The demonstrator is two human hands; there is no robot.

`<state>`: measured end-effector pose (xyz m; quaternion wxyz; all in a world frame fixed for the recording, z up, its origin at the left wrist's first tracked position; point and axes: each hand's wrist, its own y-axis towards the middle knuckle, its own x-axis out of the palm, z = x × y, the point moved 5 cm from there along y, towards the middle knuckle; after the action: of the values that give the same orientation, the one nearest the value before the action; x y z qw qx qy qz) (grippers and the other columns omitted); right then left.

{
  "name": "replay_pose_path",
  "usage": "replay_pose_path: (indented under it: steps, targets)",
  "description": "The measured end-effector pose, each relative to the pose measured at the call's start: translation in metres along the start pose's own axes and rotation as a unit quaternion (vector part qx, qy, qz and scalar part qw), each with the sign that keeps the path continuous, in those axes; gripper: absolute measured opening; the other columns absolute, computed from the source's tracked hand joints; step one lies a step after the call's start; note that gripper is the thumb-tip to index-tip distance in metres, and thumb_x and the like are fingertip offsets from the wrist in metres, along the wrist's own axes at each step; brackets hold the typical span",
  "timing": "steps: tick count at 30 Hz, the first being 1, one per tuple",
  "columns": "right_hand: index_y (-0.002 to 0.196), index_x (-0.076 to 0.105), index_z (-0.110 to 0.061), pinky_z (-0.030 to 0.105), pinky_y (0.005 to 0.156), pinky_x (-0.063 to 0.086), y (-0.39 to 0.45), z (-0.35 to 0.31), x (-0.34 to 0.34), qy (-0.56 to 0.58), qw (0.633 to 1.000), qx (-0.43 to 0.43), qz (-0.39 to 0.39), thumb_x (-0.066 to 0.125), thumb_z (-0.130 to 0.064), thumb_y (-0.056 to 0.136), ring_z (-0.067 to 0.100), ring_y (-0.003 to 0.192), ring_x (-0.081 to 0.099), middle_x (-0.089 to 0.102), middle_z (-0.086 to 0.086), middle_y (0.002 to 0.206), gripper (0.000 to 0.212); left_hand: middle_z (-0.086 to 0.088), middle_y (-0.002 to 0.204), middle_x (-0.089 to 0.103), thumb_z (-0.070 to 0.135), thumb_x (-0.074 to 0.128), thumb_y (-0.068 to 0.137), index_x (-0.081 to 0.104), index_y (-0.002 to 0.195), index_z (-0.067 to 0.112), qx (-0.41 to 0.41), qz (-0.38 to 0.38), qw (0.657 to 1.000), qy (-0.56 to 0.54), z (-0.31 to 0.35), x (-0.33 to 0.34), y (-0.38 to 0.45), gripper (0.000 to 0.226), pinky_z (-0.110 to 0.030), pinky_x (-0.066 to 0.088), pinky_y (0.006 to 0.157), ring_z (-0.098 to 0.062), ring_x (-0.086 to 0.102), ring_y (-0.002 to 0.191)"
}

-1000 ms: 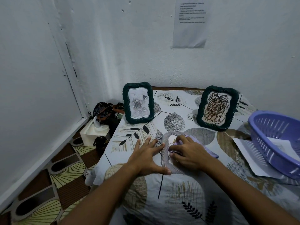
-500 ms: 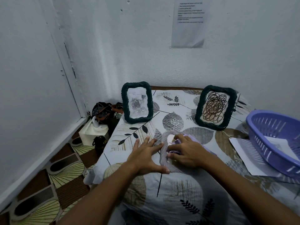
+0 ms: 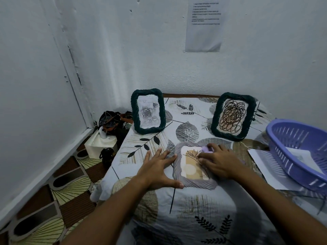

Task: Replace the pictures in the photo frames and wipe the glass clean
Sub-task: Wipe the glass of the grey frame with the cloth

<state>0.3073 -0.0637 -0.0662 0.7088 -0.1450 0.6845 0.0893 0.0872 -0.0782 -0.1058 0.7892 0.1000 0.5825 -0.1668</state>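
White walls meet in a corner behind a table (image 3: 177, 218) covered by a cloth printed with leaves. A grey frame (image 3: 178, 171) is laid flat on the cloth near the middle, holding a tan picture with a line-drawn leaf.

The left hand (image 3: 157, 171) is spread flat on the cloth just beside the frame's left edge, fingers straight and splayed; the thumb is stretched along the frame's lower left corner and touches it. Nothing is grasped by this hand. The right hand (image 3: 218, 164) is placed over the frame's right side, palm down, with fingers bent around a bunched lilac cloth (image 3: 207, 149) that is pressed on the glass at the upper right of the picture. Part of the frame's right border is hidden under this hand.

Two dark green frames are stood upright at the back of the table, well apart from each other. A grey rose drawing is seen in the left green frame (image 3: 148, 111), and a brown scribble of loops in the right green frame (image 3: 233, 116). A lilac plastic basket (image 3: 299, 152) is set at the right edge, with a sheet of paper inside it, and white papers (image 3: 265, 167) are lying partly under it. A printed notice (image 3: 205, 23) is stuck on the back wall. On the patterned floor to the left, a tissue box (image 3: 100, 143) and a dark bag (image 3: 113, 121) are set against the table.
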Motion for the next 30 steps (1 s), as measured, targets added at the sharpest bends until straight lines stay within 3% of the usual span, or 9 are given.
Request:
replay_pose_path:
  steps: [4, 9, 13, 15, 17, 20, 22, 27, 30]
  targets:
    - [0.136, 0.045, -0.048, 0.053, 0.112, 0.013, 0.014, -0.017, 0.005, 0.068, 0.997, -0.021, -0.019, 0.03, -0.056, 0.097, 0.024, 0.142, 0.012, 0.019, -0.001, 0.156, 0.042, 0.006, 0.162, 0.005, 0.093, 0.05, 0.053, 0.014, 0.151, 0.041, 0.003, -0.003, 1.0, 0.0, -0.001, 0.0, 0.0, 0.116, -0.052, -0.012, 0.117, -0.015, -0.008, 0.149]
    - [0.112, 0.068, -0.04, 0.044, 0.111, 0.016, 0.001, -0.018, -0.003, 0.172, 0.981, -0.085, -0.04, 0.041, -0.048, 0.096, 0.015, 0.14, 0.023, 0.028, 0.0, 0.155, 0.032, 0.005, 0.163, 0.005, 0.096, 0.042, 0.049, 0.014, 0.151, 0.041, 0.006, 0.0, 1.0, -0.004, -0.002, 0.0, 0.001, 0.119, -0.052, -0.011, 0.118, -0.015, -0.008, 0.149]
    - [0.118, 0.067, -0.018, 0.027, 0.096, 0.033, -0.011, 0.007, -0.023, 0.33, 0.94, -0.023, 0.082, 0.037, -0.033, 0.08, 0.014, 0.129, 0.039, 0.036, 0.007, 0.15, 0.051, 0.006, 0.162, 0.004, 0.094, 0.047, 0.052, 0.014, 0.151, 0.041, 0.005, 0.001, 1.0, -0.005, -0.001, 0.001, 0.001, 0.117, -0.052, -0.012, 0.117, -0.015, -0.008, 0.149]
    - [0.132, 0.056, -0.019, 0.03, 0.101, 0.033, -0.013, 0.008, -0.017, 0.267, 0.96, 0.005, 0.089, 0.032, -0.04, 0.086, 0.023, 0.134, 0.038, 0.035, 0.008, 0.151, 0.056, 0.006, 0.162, 0.004, 0.095, 0.046, 0.05, 0.015, 0.151, 0.042, 0.003, 0.004, 1.0, -0.007, -0.002, 0.001, 0.002, 0.118, -0.052, -0.012, 0.117, -0.014, -0.008, 0.149]
    - [0.146, 0.034, -0.027, 0.041, 0.113, 0.024, -0.011, -0.004, 0.002, 0.152, 0.988, 0.007, 0.021, 0.025, -0.051, 0.097, 0.028, 0.144, 0.02, 0.023, 0.007, 0.157, 0.056, 0.006, 0.162, 0.005, 0.097, 0.043, 0.048, 0.016, 0.15, 0.042, 0.004, 0.005, 1.0, -0.008, -0.002, 0.001, 0.002, 0.119, -0.051, -0.012, 0.117, -0.014, -0.008, 0.149]
    - [0.151, 0.012, -0.033, 0.052, 0.118, -0.003, -0.005, -0.03, 0.021, 0.086, 0.996, 0.004, -0.022, -0.003, -0.08, 0.078, 0.034, 0.146, -0.01, -0.001, 0.0, 0.159, 0.088, 0.005, 0.162, 0.005, 0.098, 0.04, 0.047, 0.016, 0.15, 0.042, 0.008, 0.004, 1.0, -0.006, -0.001, 0.001, 0.002, 0.121, -0.051, -0.012, 0.117, -0.014, -0.008, 0.149]
    - [0.151, 0.017, -0.031, 0.051, 0.117, -0.008, -0.006, -0.045, 0.021, 0.079, 0.996, -0.04, -0.016, -0.018, -0.086, 0.06, 0.027, 0.147, -0.007, 0.001, -0.001, 0.16, 0.112, 0.005, 0.162, 0.005, 0.099, 0.04, 0.046, 0.016, 0.151, 0.041, 0.009, 0.006, 1.0, -0.006, -0.001, 0.001, 0.001, 0.122, -0.051, -0.011, 0.117, -0.014, -0.007, 0.149]
    - [0.145, 0.037, -0.029, 0.041, 0.118, -0.002, -0.03, -0.036, 0.005, 0.06, 0.989, -0.133, 0.017, -0.018, -0.075, 0.074, 0.012, 0.144, 0.023, 0.028, -0.006, 0.155, 0.101, 0.005, 0.162, 0.005, 0.101, 0.037, 0.043, 0.015, 0.151, 0.042, 0.011, 0.006, 1.0, -0.002, -0.003, 0.003, 0.003, 0.125, -0.053, -0.01, 0.118, -0.014, -0.007, 0.149]
    - [0.147, 0.031, -0.029, 0.042, 0.118, -0.005, -0.024, -0.022, 0.005, 0.031, 0.993, -0.111, 0.019, -0.026, -0.075, 0.07, 0.011, 0.144, 0.022, 0.026, -0.005, 0.156, 0.106, 0.005, 0.162, 0.005, 0.101, 0.037, 0.042, 0.015, 0.151, 0.042, 0.01, 0.002, 1.0, -0.007, -0.003, 0.002, 0.003, 0.125, -0.052, -0.011, 0.117, -0.015, -0.007, 0.149]
